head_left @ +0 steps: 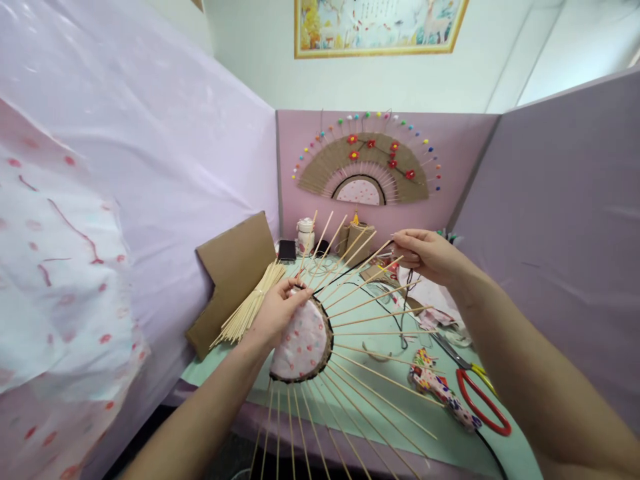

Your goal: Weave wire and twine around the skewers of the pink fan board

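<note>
A half-round piece [300,340] covered in pink-dotted fabric has thin wooden sticks [385,383] fanning out from its curved, dark-edged rim. My left hand [280,307] grips this piece at its upper end, thumb on top and fingers curled at the edge. From there a black cord [353,268] runs up to the right, across several sticks. My right hand [425,255] pinches the cord, closed, above the stick tips. The cord's loose length hangs below that hand and curves over the table. The fan is tilted, and its lower sticks extend past the table's front edge.
A stick bundle [255,300] and brown cardboard [240,273] lie left. Red-handled scissors [483,400] and a patterned glue gun [443,387] lie right. A white bottle [305,237] and a phone [287,251] stand behind. A finished fan [320,163] hangs on the back panel.
</note>
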Demonstrator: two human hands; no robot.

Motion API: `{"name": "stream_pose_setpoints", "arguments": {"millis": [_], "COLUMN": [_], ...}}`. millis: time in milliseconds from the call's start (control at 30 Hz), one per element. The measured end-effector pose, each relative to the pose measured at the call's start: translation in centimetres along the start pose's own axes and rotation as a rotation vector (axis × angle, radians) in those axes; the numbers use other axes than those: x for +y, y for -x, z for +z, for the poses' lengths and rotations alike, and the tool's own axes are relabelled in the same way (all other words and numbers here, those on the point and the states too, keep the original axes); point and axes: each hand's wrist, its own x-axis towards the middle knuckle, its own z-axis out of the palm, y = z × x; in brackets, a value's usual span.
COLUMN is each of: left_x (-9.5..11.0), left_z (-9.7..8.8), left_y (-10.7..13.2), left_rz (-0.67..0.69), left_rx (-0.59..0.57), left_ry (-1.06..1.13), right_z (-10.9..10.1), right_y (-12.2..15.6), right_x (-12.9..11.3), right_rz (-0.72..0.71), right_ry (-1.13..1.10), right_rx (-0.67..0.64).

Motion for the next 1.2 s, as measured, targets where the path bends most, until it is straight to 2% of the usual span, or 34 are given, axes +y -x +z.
{"name": "stream_pose_setpoints", "arguments": {"millis": [200, 400, 567, 733, 833, 900, 1033, 1100, 1200], "left_x": [-0.6, -0.6, -0.5, -0.5, -0.3, -0.2, 0.1, 0.1, -0.3], "left_z": [-0.5, -0.8, -1.1, -1.5, -1.6, -1.4, -0.7, -0.3, -0.3], "left_y": [-0.1, 0.0, 0.0, -0.2, -0.3, -0.1, 0.4, 0.7, 1.0], "left_rz": [0.026, 0.013, -0.006, 0.017, 0.019, 0.016, 0.033, 0.019, -0.04], "left_rx": [-0.01, 0.021, 0.012, 0.048, 0.072, 0.081, 0.096, 0.083, 0.023], "left_ry": [-0.055, -0.054, -0.002, 0.103, 0.166, 0.23, 0.37, 0.418, 0.477], "right_z": [1.3, 0.5, -0.2, -0.8, -0.4, 0.5, 3.7, 5.2, 6.5], "right_y": [0.3, 1.4, 1.4, 1.8, 2.3, 2.7, 3.7, 4.1, 4.2], "right_x": [-1.0, -0.3, 1.2, 2.8, 4.3, 5.7, 8.7, 10.0, 11.5], "right_rz": [-0.087, -0.148, -0.074, 0.048, 0.132, 0.215, 0.383, 0.396, 0.378], "right_ry": [0.018, 0.162, 0.163, 0.28, 0.386, 0.438, 0.502, 0.522, 0.513], "right_rx": [0.047, 0.074, 0.066, 0.015, -0.048, -0.128, -0.414, -0.524, -0.56]}}
